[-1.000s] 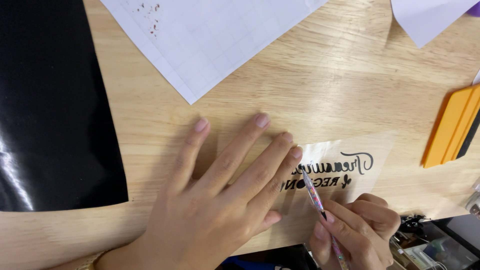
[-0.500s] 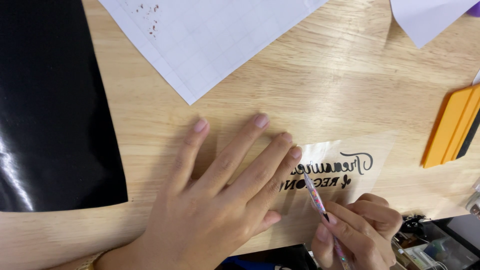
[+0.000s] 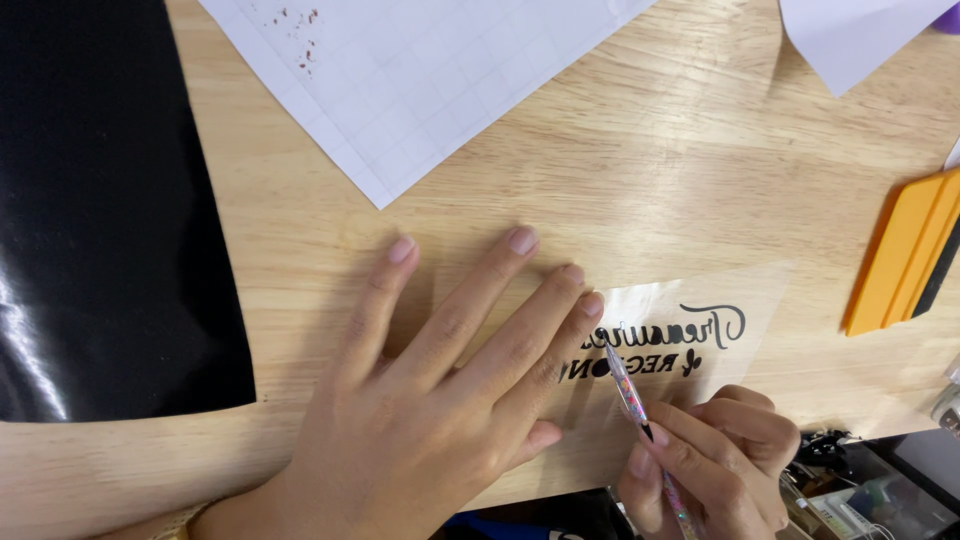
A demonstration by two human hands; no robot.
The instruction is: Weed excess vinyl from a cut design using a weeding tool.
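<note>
**Entry: clear lettered sheet under two hands, near edge of tabletop**

Item. Clear film sheet (image 3: 690, 340) with black lettering, lying flat on the wooden tabletop (image 3: 650, 170) close to its near edge, right of centre. Long axis runs roughly parallel to that near edge, slightly tilted; the lettering reads upside down from the wearer's side.

Left hand (image 3: 430, 400). Spread flat, palm down, fingers extended away from the near edge. Grasps nothing; the outer fingertips press on the left end of the sheet, the rest lie on bare wood just beside it.

Right hand (image 3: 715, 455). Clenched around a slim weeding pen (image 3: 630, 395) with a speckled, multicoloured barrel. The pen slants up and to the left; its fine tip meets the lettering just beside the left fingertips. This hand sits at the near edge, directly below the sheet, and is the one working on the lettering.

Surroundings.
- Black glossy sheet (image 3: 100, 200), covering the left side of the tabletop, well apart from the work.
- White gridded backing paper (image 3: 420, 70), at the far edge, centre.
- Pale paper corner (image 3: 850, 35), far right corner.
- Orange squeegee (image 3: 905, 250), at the right edge, near the sheet but apart from it.
- Small clutter at the near right corner, too dim to identify.

Obstructions. None between pen tip and lettering; the left fingers lie very close to it.
</note>
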